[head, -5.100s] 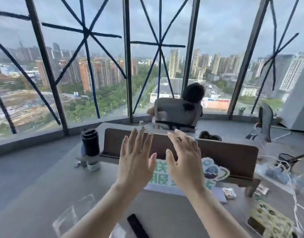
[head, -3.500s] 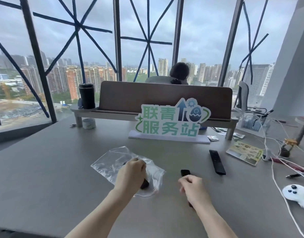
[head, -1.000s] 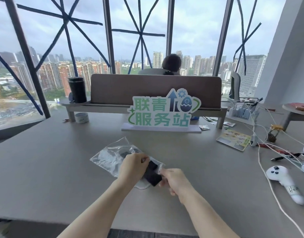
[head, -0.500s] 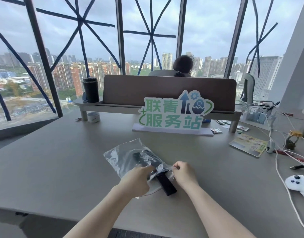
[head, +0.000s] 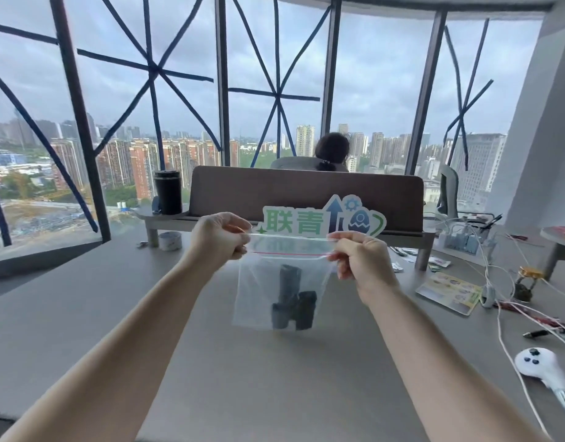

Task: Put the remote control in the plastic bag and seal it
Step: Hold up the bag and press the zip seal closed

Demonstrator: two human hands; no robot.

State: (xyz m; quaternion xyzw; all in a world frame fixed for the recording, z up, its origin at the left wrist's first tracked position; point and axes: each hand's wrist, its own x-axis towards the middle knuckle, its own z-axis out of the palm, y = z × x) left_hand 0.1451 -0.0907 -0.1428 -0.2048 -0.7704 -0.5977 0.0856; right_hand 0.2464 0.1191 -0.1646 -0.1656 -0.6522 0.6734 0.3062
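Note:
A clear plastic zip bag with a red seal line hangs upright in the air above the grey table. Black remote controls lie inside it, resting at the bottom; two dark shapes show, one upright and one leaning. My left hand pinches the bag's top left corner. My right hand pinches the top right corner. The zip strip is stretched straight between both hands. Whether the strip is pressed closed I cannot tell.
A green and white sign stands behind the bag before a brown divider. A black tumbler sits at the back left. A white controller, cables and a leaflet lie to the right. A person sits beyond the divider.
The bag was lying on the table with a remote half out of its mouth; now both hands have lifted it upright and the remotes have dropped to the bottom.

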